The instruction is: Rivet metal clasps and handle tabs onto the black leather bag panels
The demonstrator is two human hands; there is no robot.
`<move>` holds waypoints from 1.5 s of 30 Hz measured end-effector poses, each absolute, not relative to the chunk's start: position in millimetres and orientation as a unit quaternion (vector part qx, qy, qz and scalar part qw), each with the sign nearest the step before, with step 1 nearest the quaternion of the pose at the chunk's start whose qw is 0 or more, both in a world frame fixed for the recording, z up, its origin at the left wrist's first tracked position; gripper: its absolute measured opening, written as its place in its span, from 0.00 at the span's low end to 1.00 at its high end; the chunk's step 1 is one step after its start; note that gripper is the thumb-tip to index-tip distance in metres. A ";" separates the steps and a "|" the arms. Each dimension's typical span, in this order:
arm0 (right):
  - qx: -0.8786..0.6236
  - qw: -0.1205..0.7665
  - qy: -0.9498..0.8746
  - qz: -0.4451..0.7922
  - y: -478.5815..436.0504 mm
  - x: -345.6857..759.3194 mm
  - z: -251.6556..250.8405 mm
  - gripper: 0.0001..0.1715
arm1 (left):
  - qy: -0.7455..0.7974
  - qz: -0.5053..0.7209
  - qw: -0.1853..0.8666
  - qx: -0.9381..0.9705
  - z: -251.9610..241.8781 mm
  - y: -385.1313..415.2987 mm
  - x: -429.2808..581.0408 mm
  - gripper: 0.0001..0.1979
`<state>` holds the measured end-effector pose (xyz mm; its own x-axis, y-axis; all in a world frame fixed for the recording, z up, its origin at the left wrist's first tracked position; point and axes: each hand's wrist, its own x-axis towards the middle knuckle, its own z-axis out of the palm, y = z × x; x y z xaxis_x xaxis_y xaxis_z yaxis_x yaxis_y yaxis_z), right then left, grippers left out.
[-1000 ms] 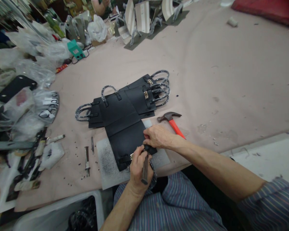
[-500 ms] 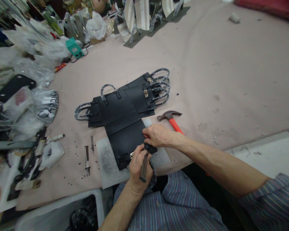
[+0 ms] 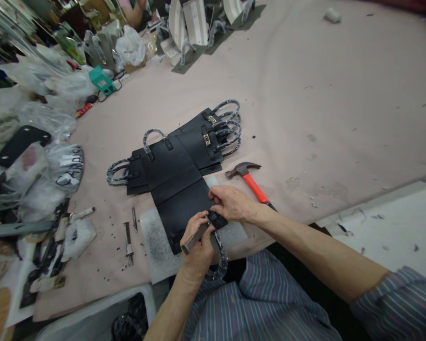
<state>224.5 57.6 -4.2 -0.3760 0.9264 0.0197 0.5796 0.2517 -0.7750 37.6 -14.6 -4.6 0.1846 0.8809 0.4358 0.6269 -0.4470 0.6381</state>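
A black leather bag panel (image 3: 182, 208) lies on a white punching pad (image 3: 156, 239) at the near table edge. My left hand (image 3: 197, 244) is closed round a steel punch (image 3: 195, 237), its tip at the panel's near right corner. My right hand (image 3: 230, 203) pinches the black strap tab (image 3: 218, 220) at that same corner. The panel's wrapped handle (image 3: 220, 263) curls below my left hand. A hammer with an orange handle (image 3: 250, 180) lies just right of my right hand.
More black panels with wrapped handles (image 3: 199, 139) are stacked beyond the pad. Two loose metal punches (image 3: 128, 237) lie left of it. Plastic bags and clutter (image 3: 39, 156) crowd the left side. A white bin (image 3: 102, 312) stands below the table edge. Another person sits at the far end.
The punch in my left hand has swung from pointing down toward me to lying tilted left across the panel's corner. My right hand stays pinched on the strap tab.
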 end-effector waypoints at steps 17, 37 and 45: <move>-0.518 0.288 -0.740 0.316 47.3 220.1 -5.7 0.14 | 0.456 0.364 0.267 0.767 6.1 10.0 33.9 0.05; -0.708 0.226 -0.392 0.542 -23.3 284.4 37.8 0.05 | 0.528 0.304 0.321 0.725 16.9 6.6 40.2 0.08; -0.644 0.366 -0.635 0.221 -61.3 257.3 141.3 0.18 | 0.543 0.286 0.330 0.717 15.5 5.2 38.1 0.07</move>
